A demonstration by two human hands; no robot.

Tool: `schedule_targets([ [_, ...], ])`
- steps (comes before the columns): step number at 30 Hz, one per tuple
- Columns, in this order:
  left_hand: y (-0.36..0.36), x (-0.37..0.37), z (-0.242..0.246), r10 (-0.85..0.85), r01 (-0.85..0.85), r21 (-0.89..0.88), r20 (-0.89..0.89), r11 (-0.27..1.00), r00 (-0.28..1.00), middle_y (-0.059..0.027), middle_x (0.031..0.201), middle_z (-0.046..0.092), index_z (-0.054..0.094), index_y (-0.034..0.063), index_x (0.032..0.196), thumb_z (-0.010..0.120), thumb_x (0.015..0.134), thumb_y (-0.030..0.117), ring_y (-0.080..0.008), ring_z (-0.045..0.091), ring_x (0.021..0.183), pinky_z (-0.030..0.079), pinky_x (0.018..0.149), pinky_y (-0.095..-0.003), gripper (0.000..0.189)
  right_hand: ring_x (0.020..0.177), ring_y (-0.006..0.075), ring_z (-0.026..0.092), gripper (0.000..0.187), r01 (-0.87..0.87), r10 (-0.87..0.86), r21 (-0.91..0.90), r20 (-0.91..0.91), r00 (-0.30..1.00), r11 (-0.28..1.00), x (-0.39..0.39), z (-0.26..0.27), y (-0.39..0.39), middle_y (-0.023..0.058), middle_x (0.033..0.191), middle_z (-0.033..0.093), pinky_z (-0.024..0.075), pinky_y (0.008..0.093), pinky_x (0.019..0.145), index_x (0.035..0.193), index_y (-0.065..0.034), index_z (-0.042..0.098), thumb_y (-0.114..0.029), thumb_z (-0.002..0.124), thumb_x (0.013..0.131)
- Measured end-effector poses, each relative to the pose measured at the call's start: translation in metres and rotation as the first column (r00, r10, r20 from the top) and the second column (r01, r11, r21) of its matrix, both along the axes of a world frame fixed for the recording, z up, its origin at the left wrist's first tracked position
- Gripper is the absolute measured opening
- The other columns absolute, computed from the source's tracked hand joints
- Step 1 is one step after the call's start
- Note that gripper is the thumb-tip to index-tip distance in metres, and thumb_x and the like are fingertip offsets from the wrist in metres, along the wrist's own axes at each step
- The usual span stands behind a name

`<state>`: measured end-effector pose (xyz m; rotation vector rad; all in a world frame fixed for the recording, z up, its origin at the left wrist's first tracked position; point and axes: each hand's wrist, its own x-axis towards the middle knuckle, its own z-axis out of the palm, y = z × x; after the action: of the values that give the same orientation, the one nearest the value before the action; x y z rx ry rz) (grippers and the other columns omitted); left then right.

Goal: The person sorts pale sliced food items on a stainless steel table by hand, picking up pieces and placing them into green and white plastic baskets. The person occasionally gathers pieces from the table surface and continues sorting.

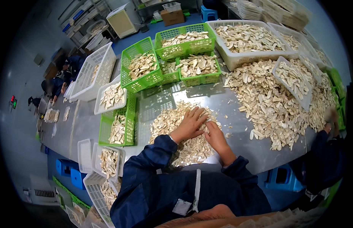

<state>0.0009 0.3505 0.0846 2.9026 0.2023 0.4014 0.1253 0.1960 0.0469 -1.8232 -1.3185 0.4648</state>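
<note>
Pale dried slices, which look like mushroom or root, form a heap on the stainless steel table before me. My left hand lies palm down across the heap with its fingers spread. Close by on the right, my right hand touches the slices, its fingers bent and pointing towards my left hand. Whether its fingertips pinch a slice is hidden. A far larger pile of slices covers the table's right side.
Green baskets of slices line the far side, beside a large white crate. A white tray rests on a green basket at left. A co-worker's dark sleeve is at the right edge; blue stools stand below the table.
</note>
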Motion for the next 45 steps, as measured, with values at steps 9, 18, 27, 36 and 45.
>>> schedule_targets([
  [9, 0.02, 0.024, -0.014, -0.207, 0.184, -0.19, -0.113, 0.964, 0.972, -0.0156, 0.126, 0.056, 0.06, 0.0086, 0.121, 0.069, 0.085, 0.023, -0.0361, 0.053, 0.118, 0.046, 0.096, -0.0453, 0.039, 0.105, 0.041, 0.061, 0.034, 0.021, -0.019, 0.07, -0.028, 0.999, 0.997, 0.008, -0.002, -0.02, 0.0204, 0.118, 0.061, 0.0513, 0.0454, 0.09, 0.119, -0.0021, 0.061, -0.004, 0.06, 0.086],
  [18, 0.011, -0.02, 0.015, 0.123, -0.119, -0.088, 0.042, 0.989, 0.991, -0.0119, 0.09, 0.063, 0.063, 0.0084, 0.109, 0.069, 0.084, 0.02, -0.0343, 0.065, 0.082, 0.054, 0.067, -0.0439, 0.028, 0.088, 0.038, 0.065, 0.017, 0.078, -0.079, 0.068, 0.012, 0.997, 0.995, 0.012, -0.006, -0.032, 0.0176, 0.095, 0.068, 0.053, 0.0449, 0.078, 0.106, -0.0086, 0.069, -0.015, 0.064, 0.091],
  [27, 0.035, -0.021, 0.0, 0.251, -0.251, -0.001, 0.038, 0.968, 0.967, -0.0164, 0.126, 0.058, 0.061, 0.0051, 0.12, 0.068, 0.088, 0.025, -0.0381, 0.052, 0.115, 0.045, 0.099, -0.046, 0.038, 0.093, 0.037, 0.064, 0.018, 0.093, -0.089, 0.105, -0.046, 0.995, 0.99, 0.008, -0.001, -0.031, 0.0167, 0.099, 0.068, 0.0514, 0.0432, 0.083, 0.108, -0.0033, 0.067, -0.012, 0.058, 0.094],
  [36, 0.026, -0.024, 0.012, 0.215, -0.216, -0.085, -0.019, 0.973, 0.976, -0.0119, 0.088, 0.059, 0.062, 0.0078, 0.109, 0.066, 0.086, 0.014, -0.0336, 0.062, 0.082, 0.053, 0.068, -0.0441, 0.024, 0.091, 0.0352, 0.067, 0.026, 0.023, 0.006, 0.185, -0.153, 0.988, 0.982, 0.011, -0.008, -0.038, 0.0174, 0.102, 0.069, 0.0543, 0.0386, 0.081, 0.11, -0.0015, 0.069, 0.005, 0.057, 0.087],
  [45, -0.023, -0.01, 0.011, 0.016, -0.015, -0.025, 0.045, 1.0, 0.999, -0.0124, 0.106, 0.062, 0.065, 0.0069, 0.108, 0.07, 0.084, 0.023, -0.0318, 0.06, 0.096, 0.053, 0.078, -0.0412, 0.03, 0.087, 0.0307, 0.071, 0.023, 0.103, -0.056, 0.168, -0.263, 0.963, 0.98, 0.015, -0.004, -0.036, 0.0177, 0.102, 0.071, 0.055, 0.0365, 0.077, 0.107, -0.0004, 0.07, 0.004, 0.057, 0.089],
])
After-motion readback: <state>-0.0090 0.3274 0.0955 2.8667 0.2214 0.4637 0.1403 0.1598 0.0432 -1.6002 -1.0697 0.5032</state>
